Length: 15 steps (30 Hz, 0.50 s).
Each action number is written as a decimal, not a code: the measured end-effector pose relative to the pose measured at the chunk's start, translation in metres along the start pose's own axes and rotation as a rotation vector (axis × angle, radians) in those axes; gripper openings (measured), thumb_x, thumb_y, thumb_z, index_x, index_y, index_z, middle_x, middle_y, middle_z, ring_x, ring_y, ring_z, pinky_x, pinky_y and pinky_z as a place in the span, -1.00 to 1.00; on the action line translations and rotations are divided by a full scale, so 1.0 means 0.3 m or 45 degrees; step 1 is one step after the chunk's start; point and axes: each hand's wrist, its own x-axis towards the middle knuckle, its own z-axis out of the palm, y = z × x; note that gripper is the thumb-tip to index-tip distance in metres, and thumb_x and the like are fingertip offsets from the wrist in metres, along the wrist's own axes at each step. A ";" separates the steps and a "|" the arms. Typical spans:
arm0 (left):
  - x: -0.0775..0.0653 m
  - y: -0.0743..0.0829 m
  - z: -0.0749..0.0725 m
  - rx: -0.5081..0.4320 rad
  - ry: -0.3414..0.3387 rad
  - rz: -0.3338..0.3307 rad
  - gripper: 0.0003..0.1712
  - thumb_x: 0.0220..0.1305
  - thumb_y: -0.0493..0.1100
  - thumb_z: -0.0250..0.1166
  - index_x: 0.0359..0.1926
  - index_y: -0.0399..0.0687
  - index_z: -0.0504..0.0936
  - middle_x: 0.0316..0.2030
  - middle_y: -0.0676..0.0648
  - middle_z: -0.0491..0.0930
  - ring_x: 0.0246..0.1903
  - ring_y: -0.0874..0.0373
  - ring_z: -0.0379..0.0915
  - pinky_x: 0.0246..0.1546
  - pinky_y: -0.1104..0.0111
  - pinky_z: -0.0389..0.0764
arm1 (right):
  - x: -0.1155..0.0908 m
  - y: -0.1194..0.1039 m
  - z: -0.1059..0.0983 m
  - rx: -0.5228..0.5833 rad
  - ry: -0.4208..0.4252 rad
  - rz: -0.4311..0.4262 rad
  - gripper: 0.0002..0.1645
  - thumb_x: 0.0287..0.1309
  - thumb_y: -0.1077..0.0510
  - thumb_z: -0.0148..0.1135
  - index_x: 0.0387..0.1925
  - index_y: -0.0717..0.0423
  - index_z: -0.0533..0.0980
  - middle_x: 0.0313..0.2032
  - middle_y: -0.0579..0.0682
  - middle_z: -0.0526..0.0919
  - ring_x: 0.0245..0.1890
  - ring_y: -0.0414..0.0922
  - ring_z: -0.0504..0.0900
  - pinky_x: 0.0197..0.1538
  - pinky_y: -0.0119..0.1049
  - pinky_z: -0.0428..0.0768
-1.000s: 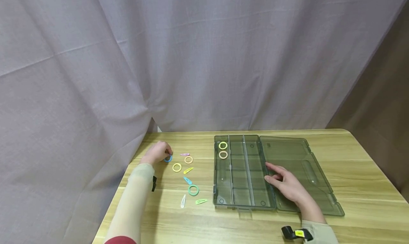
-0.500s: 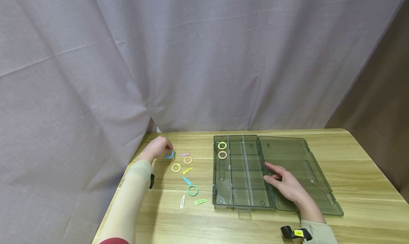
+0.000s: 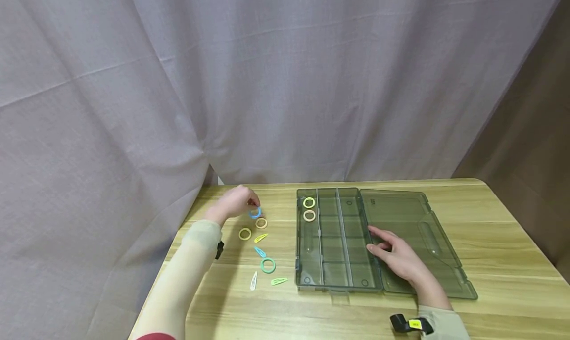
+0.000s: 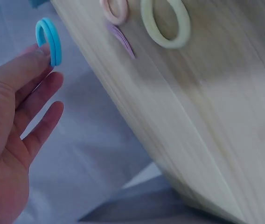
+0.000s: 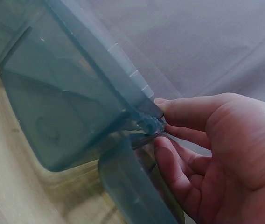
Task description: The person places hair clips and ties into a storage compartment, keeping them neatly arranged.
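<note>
My left hand (image 3: 236, 201) pinches a blue hair tie (image 4: 53, 42) between thumb and fingers, held over the far left of the table. In the left wrist view, a purple snap clip (image 4: 122, 41) lies close to a peach hair tie (image 4: 116, 11) and a yellow one (image 4: 181, 32); the head view has that clip hidden behind the hand. My right hand (image 3: 403, 260) grips the hinged edge of a smoky, see-through storage box (image 5: 53, 107), thumb and fingertips at the hinge. Inside its left compartment are a yellow-green hair tie (image 3: 309, 207) and a peach one below it.
Left of the box lie a green hair tie (image 3: 268, 271) and several snap clips: yellow (image 3: 261, 237), blue (image 3: 260, 252), white (image 3: 254, 281) and green (image 3: 279, 281). The box's lid (image 3: 414, 216) is folded flat to the right. Grey curtains (image 3: 285, 82) hang behind the wooden table (image 3: 249, 315).
My left hand has lifted the blue hair tie off the table and moved it right, over the spot of the purple clip. The right hand has stayed at the box's hinge.
</note>
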 end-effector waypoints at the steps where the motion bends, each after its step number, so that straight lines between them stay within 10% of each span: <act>1: 0.006 0.013 -0.002 -0.006 -0.004 0.016 -0.91 0.26 -0.31 0.55 -0.29 0.00 0.86 -0.32 0.13 0.78 -0.34 0.31 0.64 -0.18 0.34 0.69 | 0.000 0.000 0.000 0.001 0.000 0.002 -0.19 0.49 0.00 0.35 0.59 0.22 0.30 0.33 0.27 0.51 0.04 -0.03 0.61 0.07 -0.09 0.55; 15: 0.110 0.191 0.002 -0.091 -0.073 0.228 -0.91 0.26 -0.26 0.53 -0.32 0.06 0.85 -0.38 0.20 0.74 -0.35 0.37 0.59 -0.24 0.45 0.64 | -0.001 0.003 0.002 -0.021 0.004 -0.006 -0.20 0.49 -0.01 0.35 0.58 0.21 0.31 0.33 0.26 0.52 0.04 -0.02 0.62 0.09 -0.04 0.55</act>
